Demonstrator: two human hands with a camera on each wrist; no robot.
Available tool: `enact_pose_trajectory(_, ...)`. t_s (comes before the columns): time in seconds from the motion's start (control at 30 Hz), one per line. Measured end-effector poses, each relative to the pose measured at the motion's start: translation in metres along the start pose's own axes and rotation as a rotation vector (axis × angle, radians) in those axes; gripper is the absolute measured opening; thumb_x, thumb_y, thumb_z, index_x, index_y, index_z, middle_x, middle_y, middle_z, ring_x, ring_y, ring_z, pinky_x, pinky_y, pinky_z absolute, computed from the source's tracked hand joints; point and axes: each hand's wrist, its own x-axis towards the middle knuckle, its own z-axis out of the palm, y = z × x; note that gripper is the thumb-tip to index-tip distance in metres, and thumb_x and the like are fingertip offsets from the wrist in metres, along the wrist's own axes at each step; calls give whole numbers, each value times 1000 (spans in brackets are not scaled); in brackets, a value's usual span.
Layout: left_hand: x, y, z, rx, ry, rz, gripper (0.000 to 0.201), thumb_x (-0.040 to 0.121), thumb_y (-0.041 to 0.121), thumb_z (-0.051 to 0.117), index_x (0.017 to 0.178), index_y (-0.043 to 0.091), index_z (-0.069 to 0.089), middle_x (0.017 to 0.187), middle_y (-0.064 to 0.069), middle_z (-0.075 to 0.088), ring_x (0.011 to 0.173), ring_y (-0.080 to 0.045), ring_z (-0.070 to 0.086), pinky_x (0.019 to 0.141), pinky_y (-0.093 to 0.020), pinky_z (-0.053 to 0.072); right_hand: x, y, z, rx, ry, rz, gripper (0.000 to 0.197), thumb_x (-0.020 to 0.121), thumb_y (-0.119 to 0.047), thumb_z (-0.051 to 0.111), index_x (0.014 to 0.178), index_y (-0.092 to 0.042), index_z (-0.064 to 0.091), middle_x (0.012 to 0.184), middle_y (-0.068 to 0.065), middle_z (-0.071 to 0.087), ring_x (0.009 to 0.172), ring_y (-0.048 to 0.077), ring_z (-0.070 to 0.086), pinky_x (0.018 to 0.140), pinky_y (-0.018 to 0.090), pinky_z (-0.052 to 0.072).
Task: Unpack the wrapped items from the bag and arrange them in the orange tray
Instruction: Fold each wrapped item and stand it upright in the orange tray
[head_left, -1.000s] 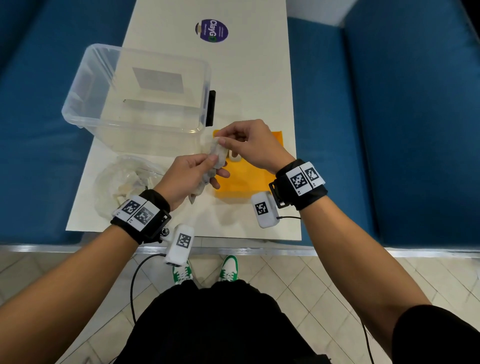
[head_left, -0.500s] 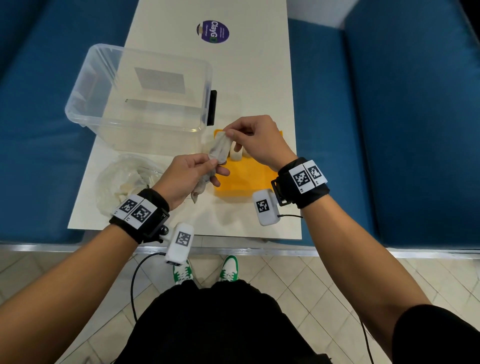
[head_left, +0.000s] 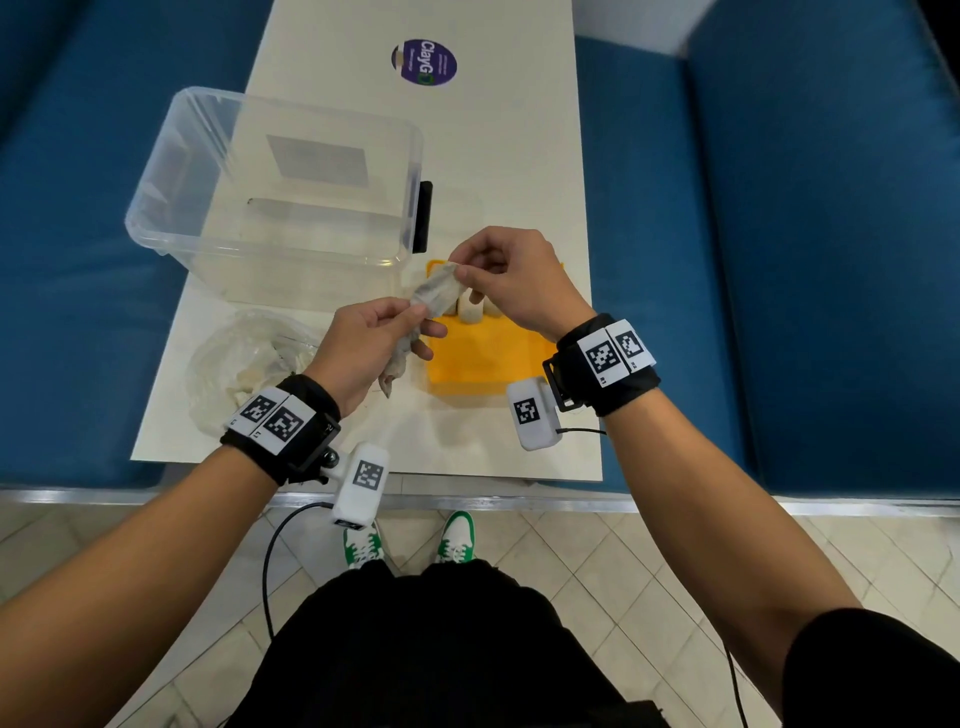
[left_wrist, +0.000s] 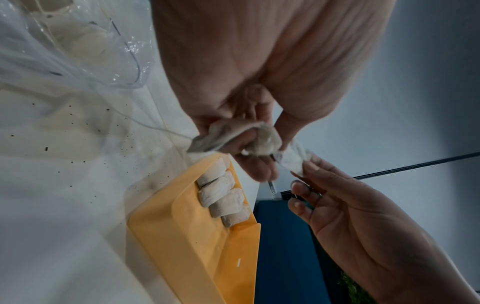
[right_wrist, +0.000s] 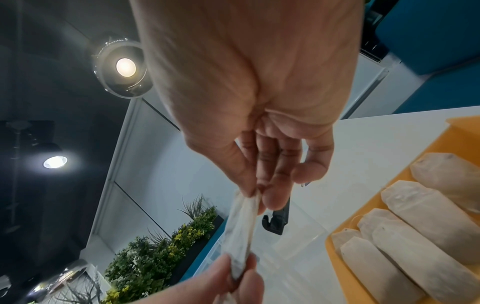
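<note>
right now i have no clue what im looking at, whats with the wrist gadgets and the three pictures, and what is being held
No machine here: a person works with bare hands, wearing a small camera on each wrist and one on the head. The wide picture is the head view; the two close-ups look along each hand.

The left hand and right hand each pinch an end of one wrapped item above the table.

On the table lie an orange tray with a row of wrapped items at its far end, a clear plastic bag holding more, and a clear plastic bin.
</note>
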Motion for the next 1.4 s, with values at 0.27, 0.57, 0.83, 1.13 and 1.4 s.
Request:
enact_pose_trajectory(0.27,6,-2,-5,-60,141,48,14,96,12,73,109,7,70,81,-8,77,71,-16,70,37,-23,37,0,8,3,-74,-95,54,16,93,-8,70,108,-9,75,82,5,76,73,21,75,59,18,53)
enact_pose_trajectory(0.57,4,-5,-2,100,153,206,18,89,28,83,106,23,80,82,1,72,69,-9,64,43,-25,40,-3,6,17,-156,-149,-63,28,88,-39,78,111,-23,76,96,-9,74,88,7,68,82,28,58)
enact_pose_trajectory(0.83,9,-8,-1,81,197,114,24,93,27,79,113,16,72,91,-3,75,64,-7,66,40,-27,41,-6,7,26,17,-9,-15,6,87,-14,79,89,-11,74,75,3,75,67,18,74,62,31,60)
enact_pose_trajectory(1.13,6,-4,-2,101,186,146,19,96,27,76,111,15,75,86,-1,74,56,-7,58,41,-20,41,-8,3,27,-52,-7,-53,19,88,-33,80,92,-15,77,80,-5,74,69,8,70,71,35,61)
enact_pose_trajectory(1.4,2,-6,-3,112,198,173,41,86,23,86,122,16,69,116,-1,74,82,-13,67,53,-16,48,-10,0,34,-53,118,-27,14,89,-32,78,83,-19,77,75,-10,73,62,-1,64,65,22,54)
